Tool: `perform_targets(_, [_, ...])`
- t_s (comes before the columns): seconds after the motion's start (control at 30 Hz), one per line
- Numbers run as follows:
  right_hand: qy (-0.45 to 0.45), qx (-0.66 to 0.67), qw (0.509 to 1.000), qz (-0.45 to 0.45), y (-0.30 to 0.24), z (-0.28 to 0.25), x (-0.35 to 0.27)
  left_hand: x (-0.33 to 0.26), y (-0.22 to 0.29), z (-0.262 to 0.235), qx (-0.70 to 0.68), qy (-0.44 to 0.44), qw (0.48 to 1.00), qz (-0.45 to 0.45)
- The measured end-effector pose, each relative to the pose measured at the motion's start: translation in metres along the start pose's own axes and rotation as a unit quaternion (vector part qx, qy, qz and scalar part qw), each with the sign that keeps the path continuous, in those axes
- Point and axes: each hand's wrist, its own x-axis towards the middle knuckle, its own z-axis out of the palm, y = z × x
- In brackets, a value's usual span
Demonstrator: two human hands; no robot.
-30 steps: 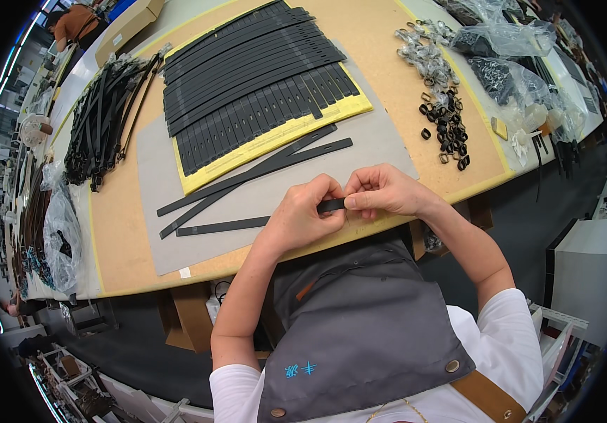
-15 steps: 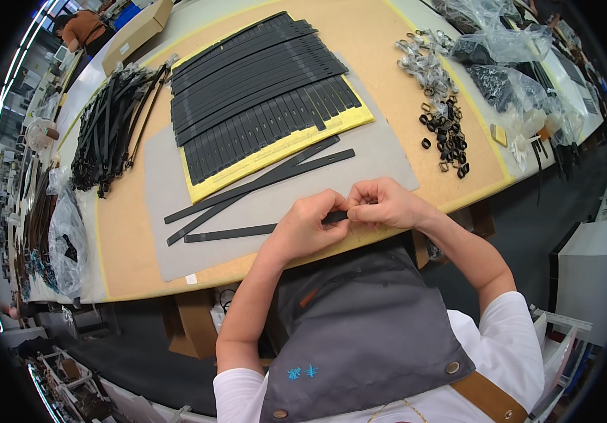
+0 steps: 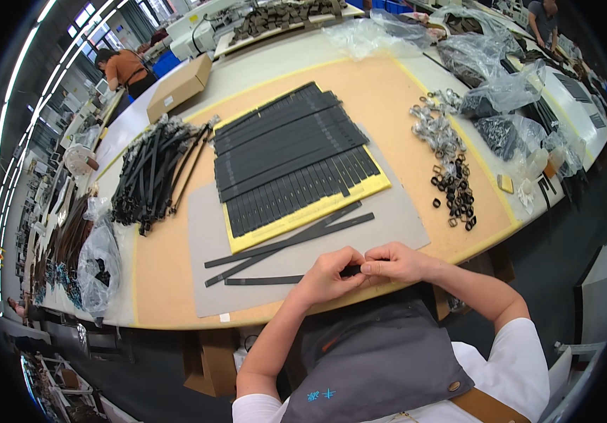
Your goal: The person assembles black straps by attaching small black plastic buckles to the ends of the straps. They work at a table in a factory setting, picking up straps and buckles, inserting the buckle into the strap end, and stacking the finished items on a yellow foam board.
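Close together at the table's near edge, my left hand (image 3: 336,276) and my right hand (image 3: 396,264) both pinch the end of a flat black strap (image 3: 261,280). The strap's other end lies out to the left on a grey mat (image 3: 205,211). My fingers hide the held end, so any small part there cannot be made out. Just beyond my hands, two loose black straps (image 3: 300,238) lie crossed. Farther back, many black straps (image 3: 286,148) are laid in overlapping rows on a yellow board (image 3: 317,204).
Black straps with metal fittings (image 3: 150,173) are heaped on the left. Black rings and metal buckles (image 3: 451,190) are scattered right, by plastic bags (image 3: 508,134) and a yellow block (image 3: 505,184). A cardboard box (image 3: 180,88) stands back left. Other people (image 3: 126,68) work beyond.
The view has tilted upward, showing more of the room and shifting the table lower in the picture. Both hands stay together on the strap, their fingers slightly shifted.
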Motion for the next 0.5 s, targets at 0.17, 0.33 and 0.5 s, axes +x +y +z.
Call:
perform_targets(0.17, [0.041,0.043,0.988,-0.14,0.002,0.02,-0.007,0.001,0.009,-0.007,-0.058,-0.024,0.998,0.01])
perform_targets(0.33, [-0.024,0.074,0.99,-0.114,-0.01,0.021,-0.014,-0.006,0.023,-0.011,-0.063,-0.018,0.998,0.01])
perform_targets(0.5, [-0.025,0.045,0.993,-0.11,-0.011,0.014,-0.018,-0.009,0.032,-0.013,0.006,-0.017,1.0,0.015])
